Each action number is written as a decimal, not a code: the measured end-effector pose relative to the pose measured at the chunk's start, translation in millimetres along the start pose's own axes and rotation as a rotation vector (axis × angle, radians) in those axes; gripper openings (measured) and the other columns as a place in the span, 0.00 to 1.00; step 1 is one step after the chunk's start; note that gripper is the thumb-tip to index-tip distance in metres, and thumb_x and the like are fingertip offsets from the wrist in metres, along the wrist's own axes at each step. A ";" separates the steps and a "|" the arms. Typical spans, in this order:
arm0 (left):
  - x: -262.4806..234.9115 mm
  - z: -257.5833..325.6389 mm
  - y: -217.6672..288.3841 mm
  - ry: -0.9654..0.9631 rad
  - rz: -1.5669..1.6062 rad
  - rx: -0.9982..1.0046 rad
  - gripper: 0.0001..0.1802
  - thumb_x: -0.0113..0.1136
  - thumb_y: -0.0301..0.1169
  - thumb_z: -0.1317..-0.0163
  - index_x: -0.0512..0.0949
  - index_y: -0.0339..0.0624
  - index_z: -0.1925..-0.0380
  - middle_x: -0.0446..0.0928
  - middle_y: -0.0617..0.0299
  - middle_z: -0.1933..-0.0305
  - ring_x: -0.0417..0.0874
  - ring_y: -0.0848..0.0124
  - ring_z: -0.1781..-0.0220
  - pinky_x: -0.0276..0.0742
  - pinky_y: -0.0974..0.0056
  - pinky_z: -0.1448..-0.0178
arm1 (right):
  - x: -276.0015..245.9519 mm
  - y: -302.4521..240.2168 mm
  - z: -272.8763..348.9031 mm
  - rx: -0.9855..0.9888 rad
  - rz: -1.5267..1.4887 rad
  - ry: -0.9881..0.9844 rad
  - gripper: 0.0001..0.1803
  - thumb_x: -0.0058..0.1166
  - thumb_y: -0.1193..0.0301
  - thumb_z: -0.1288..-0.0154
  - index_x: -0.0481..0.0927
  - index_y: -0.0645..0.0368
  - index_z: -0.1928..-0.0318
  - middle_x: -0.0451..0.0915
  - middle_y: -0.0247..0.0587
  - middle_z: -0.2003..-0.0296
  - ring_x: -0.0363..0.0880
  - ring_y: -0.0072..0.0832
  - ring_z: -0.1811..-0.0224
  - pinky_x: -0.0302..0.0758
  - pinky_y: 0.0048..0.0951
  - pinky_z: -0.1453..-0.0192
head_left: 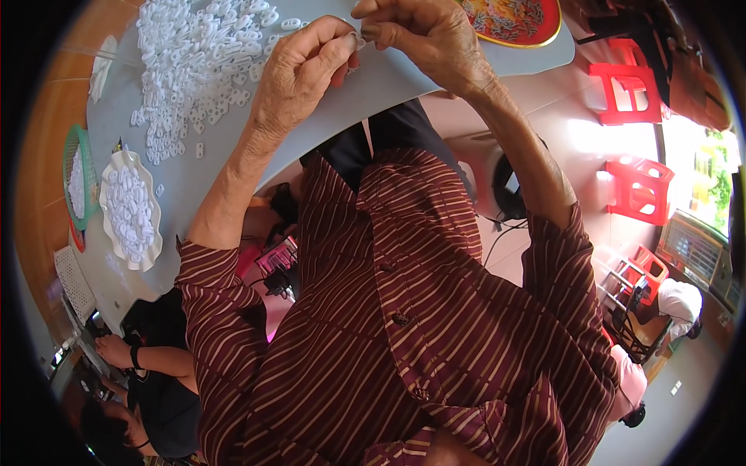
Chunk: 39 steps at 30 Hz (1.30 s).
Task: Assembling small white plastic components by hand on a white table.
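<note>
Both hands are raised over the near edge of the table, fingertips almost meeting. My left hand [307,74] is closed in a pinch, and a bit of a small white plastic piece [357,43] shows at its fingertips. Close beside it, my right hand [427,35] also pinches; whatever it holds is too small to make out. Left of my hands spreads a large heap of small white plastic pieces [198,66] with holes in them. A round red tray [553,17] with a yellow rim, holding many small metal-looking pieces, lies beyond my right hand.
On the pale table [175,210], a white scalloped dish [109,221] and a green basket [87,167] hold more white pieces at the left. Another person [167,396] sits at lower left. Red plastic stools [641,190] stand on the floor at right, near other people.
</note>
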<state>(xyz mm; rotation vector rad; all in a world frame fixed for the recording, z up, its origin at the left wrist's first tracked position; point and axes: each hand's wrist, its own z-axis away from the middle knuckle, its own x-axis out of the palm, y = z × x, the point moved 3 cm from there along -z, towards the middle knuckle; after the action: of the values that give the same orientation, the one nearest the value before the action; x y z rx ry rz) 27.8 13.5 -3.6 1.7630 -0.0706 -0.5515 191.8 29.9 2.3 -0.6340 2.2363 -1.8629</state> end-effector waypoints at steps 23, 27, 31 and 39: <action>-1.2 -0.1 4.2 0.043 -0.003 0.055 0.09 0.50 0.33 0.34 0.77 0.41 0.67 0.76 0.68 0.77 0.71 0.81 0.78 0.69 0.73 0.72 | 1.0 -18.2 -6.6 -0.049 0.542 -0.008 0.04 0.57 0.78 0.39 0.80 0.65 0.64 0.79 0.33 0.75 0.75 0.16 0.72 0.72 0.18 0.68; -1.3 0.3 3.7 0.048 0.028 0.063 0.10 0.50 0.33 0.33 0.77 0.41 0.68 0.76 0.68 0.77 0.71 0.81 0.78 0.70 0.73 0.71 | 4.5 -21.8 -7.1 -0.019 0.413 -0.014 0.04 0.57 0.79 0.39 0.78 0.65 0.63 0.79 0.33 0.72 0.76 0.15 0.69 0.73 0.17 0.66; -0.4 -0.9 3.4 0.044 0.042 0.039 0.10 0.50 0.34 0.33 0.77 0.41 0.68 0.77 0.68 0.76 0.71 0.81 0.78 0.70 0.73 0.71 | 3.7 -12.4 -9.1 -0.041 0.169 -0.024 0.06 0.56 0.81 0.38 0.76 0.64 0.60 0.78 0.32 0.69 0.75 0.15 0.67 0.73 0.16 0.64; 2.2 0.5 7.3 0.163 -0.057 0.143 0.11 0.48 0.34 0.32 0.75 0.38 0.65 0.76 0.67 0.73 0.68 0.81 0.77 0.67 0.74 0.70 | 12.6 -2.8 -7.0 -0.332 0.291 0.091 0.06 0.55 0.81 0.37 0.74 0.65 0.59 0.76 0.30 0.69 0.74 0.13 0.67 0.73 0.15 0.62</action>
<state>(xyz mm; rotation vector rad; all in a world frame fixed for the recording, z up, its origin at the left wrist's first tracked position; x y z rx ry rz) 31.3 10.4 2.5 1.9486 0.0557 -0.4511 178.4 30.5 8.3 -0.2486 2.5598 -1.4251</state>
